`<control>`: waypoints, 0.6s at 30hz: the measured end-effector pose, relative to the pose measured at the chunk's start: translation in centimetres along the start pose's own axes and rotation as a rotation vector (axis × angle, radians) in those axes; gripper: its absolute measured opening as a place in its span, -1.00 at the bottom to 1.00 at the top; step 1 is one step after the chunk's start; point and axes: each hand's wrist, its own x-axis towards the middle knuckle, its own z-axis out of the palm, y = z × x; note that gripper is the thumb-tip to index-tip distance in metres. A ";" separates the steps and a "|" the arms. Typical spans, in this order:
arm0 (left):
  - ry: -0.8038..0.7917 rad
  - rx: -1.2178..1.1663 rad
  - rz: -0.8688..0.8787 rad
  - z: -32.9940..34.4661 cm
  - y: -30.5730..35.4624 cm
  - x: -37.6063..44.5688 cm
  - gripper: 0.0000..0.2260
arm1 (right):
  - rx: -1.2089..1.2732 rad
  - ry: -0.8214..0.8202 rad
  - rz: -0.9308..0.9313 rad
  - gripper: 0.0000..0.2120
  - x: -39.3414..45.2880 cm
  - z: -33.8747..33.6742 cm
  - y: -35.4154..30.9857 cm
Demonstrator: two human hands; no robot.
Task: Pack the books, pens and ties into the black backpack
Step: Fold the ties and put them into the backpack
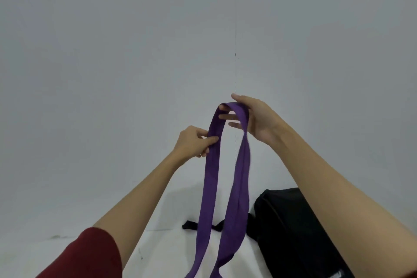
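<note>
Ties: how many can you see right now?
1: a purple tie draped over the right hand, pinched by the left hand, above the black backpack. Others may be out of frame.

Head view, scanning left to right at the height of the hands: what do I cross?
Left hand pinching one strand → purple tie, draped in a loop with both strands hanging → right hand with the loop over its fingers. The black backpack sits lower, right of the tie.
</note>
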 end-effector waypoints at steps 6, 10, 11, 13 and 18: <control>0.211 0.027 0.071 -1.3 1.3 0.5 -0.83 | -0.247 -0.029 0.168 -0.83 -1.1 -0.5 1.1; 0.192 0.036 0.134 -1.2 2.7 0.4 -0.82 | -0.263 -0.098 0.155 -0.80 -1.0 0.4 2.5; 0.179 0.022 0.122 -1.2 2.8 0.4 -0.78 | -0.222 -0.097 0.129 -0.82 -0.9 0.7 2.7; 0.101 -0.025 0.064 -1.2 2.6 0.2 -0.75 | -0.125 -0.070 0.057 -0.85 -0.6 1.0 2.6; -0.338 -0.076 -0.089 -0.2 -0.6 -2.1 -0.85 | -0.037 0.037 -0.042 -0.82 -0.3 1.0 1.9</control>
